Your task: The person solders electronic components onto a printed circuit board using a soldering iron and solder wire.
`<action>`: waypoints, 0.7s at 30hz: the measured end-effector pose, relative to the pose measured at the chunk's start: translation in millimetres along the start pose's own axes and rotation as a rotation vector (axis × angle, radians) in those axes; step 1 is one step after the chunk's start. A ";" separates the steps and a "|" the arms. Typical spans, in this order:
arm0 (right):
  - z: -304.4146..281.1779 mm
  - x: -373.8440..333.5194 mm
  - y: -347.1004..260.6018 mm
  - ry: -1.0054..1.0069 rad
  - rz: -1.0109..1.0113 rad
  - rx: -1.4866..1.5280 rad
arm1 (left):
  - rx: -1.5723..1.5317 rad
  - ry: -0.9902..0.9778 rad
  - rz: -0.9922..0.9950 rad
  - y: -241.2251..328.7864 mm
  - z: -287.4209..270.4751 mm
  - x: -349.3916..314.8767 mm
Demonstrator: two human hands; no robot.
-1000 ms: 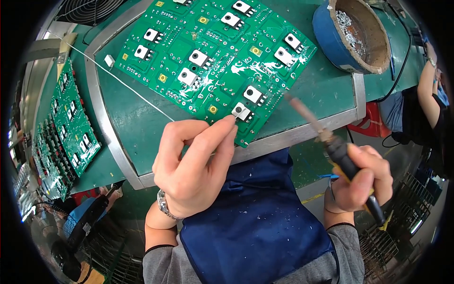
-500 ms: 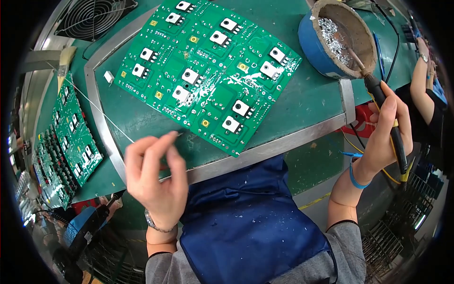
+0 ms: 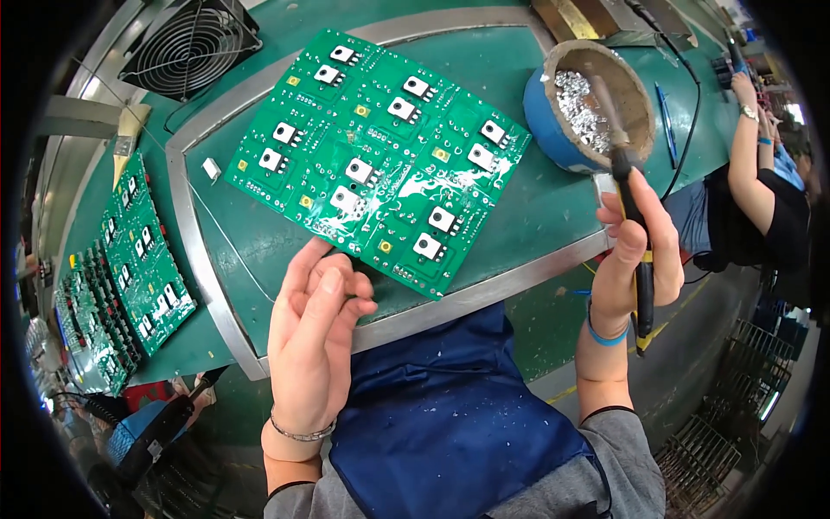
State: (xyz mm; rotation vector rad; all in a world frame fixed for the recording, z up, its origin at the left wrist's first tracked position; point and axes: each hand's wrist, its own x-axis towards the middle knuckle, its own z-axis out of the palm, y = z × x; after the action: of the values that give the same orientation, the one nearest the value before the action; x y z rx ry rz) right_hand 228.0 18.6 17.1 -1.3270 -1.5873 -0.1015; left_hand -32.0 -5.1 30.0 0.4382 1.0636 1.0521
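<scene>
A large green circuit board (image 3: 406, 186) lies tilted on the bench, carrying several white-topped black parts and shiny solder joints. My left hand (image 3: 316, 320) is closed at its near left edge, with the index fingertip against or just under that edge. Thin solder wire (image 3: 232, 245) runs from the left into this hand; its end is hidden by the fingers. In my right hand (image 3: 635, 259) is a soldering iron (image 3: 644, 290) with a black handle. Its blurred metal tip points into a blue round pot (image 3: 540, 130) with a thick tan rim and silvery solder scraps (image 3: 581, 108) inside.
More populated circuit boards (image 3: 143, 259) stand upright at the left, by a brush (image 3: 127, 138). A black fan (image 3: 192, 48) sits at the far left. Metal strips (image 3: 484, 278) frame the green work surface. Blue tweezers (image 3: 666, 125) lie right of the pot; a co-worker's arm (image 3: 750, 164) shows beyond.
My left hand has turned and come to the board's near edge. The soldering iron has moved left, still over the pot. The whole view has shifted slightly.
</scene>
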 end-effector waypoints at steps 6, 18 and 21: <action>-16.3 -5.8 -10.4 -0.061 0.262 -0.112 | -0.040 0.053 0.088 0.2 18.0 3.9; 15.3 -5.0 -10.0 -0.208 0.026 0.158 | -0.223 0.028 0.152 17.4 4.8 3.7; 18.2 -8.8 -13.9 -0.201 0.061 0.199 | -0.261 0.027 0.187 25.6 4.0 -4.9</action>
State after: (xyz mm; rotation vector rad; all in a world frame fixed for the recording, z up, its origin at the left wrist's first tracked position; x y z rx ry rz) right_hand 204.8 18.5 9.1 -1.2589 -1.6746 0.2291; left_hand -41.4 3.4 53.1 0.3166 0.9049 1.3474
